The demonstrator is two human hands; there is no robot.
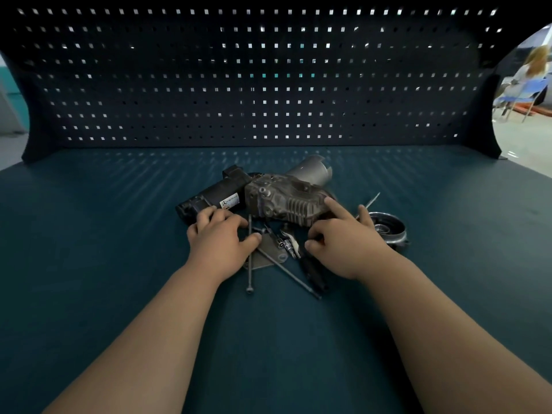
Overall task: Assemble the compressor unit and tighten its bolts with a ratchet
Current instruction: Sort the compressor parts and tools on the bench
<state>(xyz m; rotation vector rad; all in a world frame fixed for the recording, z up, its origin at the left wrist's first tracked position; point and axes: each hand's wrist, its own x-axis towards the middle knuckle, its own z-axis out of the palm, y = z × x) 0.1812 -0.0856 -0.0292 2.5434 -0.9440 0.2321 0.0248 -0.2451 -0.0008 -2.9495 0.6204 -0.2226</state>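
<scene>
Early stage: the compressor unit point(277, 198) lies mid-bench point(119, 234). Left hand point(221, 237) rests loose on its black motor, and right hand point(343, 237) has a fingertip on the finned housing. Neither hand grips anything. Long bolts point(249, 258) lie loose (ratchet point(310, 268) apparently untouched). Next: align parts squarely, thread bolts.

Teal bench point(119, 234), grey ribbed compressor point(286, 198)
</scene>
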